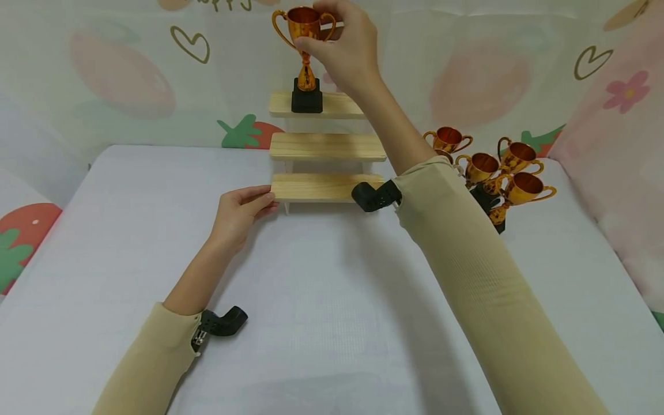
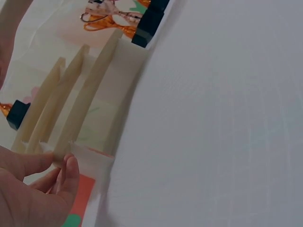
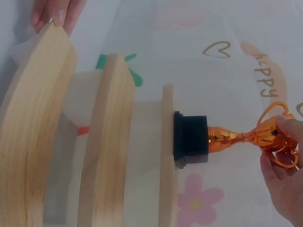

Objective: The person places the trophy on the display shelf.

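Note:
A gold trophy cup (image 1: 306, 26) with two handles and a black base stands upright at the left part of the top shelf (image 1: 339, 106). Its base appears to touch the wood in the right wrist view. My right hand (image 1: 350, 49) grips the cup by its right side, thumb across the front. Below, my left hand (image 1: 236, 216) pinches the left end of the bottom shelf (image 1: 321, 189) of a three-tier wooden stand, thumb above and fingers beneath, as the left wrist view (image 2: 42, 189) shows.
Several more gold trophies (image 1: 526, 187) stand close together on the white table (image 1: 321, 323), right of the stand and partly behind my right sleeve. The middle shelf (image 1: 327, 147) carries nothing. A backdrop (image 1: 482, 86) printed with strawberries and hearts hangs behind.

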The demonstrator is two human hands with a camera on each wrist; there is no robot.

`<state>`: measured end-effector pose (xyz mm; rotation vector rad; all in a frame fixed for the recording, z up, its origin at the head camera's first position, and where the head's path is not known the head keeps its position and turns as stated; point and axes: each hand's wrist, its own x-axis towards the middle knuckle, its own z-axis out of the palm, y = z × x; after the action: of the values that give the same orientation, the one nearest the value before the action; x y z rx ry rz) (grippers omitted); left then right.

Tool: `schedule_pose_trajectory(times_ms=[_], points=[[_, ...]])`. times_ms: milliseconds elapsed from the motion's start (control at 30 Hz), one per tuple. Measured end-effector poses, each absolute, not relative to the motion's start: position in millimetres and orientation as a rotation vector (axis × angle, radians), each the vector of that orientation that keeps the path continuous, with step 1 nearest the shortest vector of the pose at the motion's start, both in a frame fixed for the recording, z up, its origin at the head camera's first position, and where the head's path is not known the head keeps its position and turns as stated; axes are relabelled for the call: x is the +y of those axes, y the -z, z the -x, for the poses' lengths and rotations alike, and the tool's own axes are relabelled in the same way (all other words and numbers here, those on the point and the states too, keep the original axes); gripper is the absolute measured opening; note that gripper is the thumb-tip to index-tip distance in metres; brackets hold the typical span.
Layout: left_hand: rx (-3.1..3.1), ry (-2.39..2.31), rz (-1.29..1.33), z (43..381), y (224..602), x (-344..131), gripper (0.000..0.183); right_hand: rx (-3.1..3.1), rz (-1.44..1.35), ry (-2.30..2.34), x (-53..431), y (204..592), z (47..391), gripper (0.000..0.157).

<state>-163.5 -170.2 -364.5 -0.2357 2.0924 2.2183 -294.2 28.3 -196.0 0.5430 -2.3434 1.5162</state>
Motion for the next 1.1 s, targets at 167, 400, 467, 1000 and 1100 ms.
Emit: schedule_pose_trajectory(times_ms=[167,400,467,1000,1100], points=[[2.096,-2.219,0.236,163.5,365.2,-169.9,0.042,-2.366,-0.535,-1.524,26.2,194.6,296.3,0.054],[2.091,-2.218,0.242,163.4,365.0,-168.7,0.042,-2.377,-0.538,-1.515,25.2,193.4,299.5,0.052],[2.087,-2.217,0.244,163.6,364.6,-168.4,0.042,-2.376,-0.543,-1.505,25.0,193.3,300.0,0.051],[2.075,-2.220,0.270,163.3,362.5,-168.1,0.043,-2.382,-0.540,-1.526,26.9,192.5,300.1,0.055],[2.072,-2.221,0.266,163.4,362.6,-168.3,0.043,-2.369,-0.539,-1.553,28.3,193.0,298.9,0.056]])
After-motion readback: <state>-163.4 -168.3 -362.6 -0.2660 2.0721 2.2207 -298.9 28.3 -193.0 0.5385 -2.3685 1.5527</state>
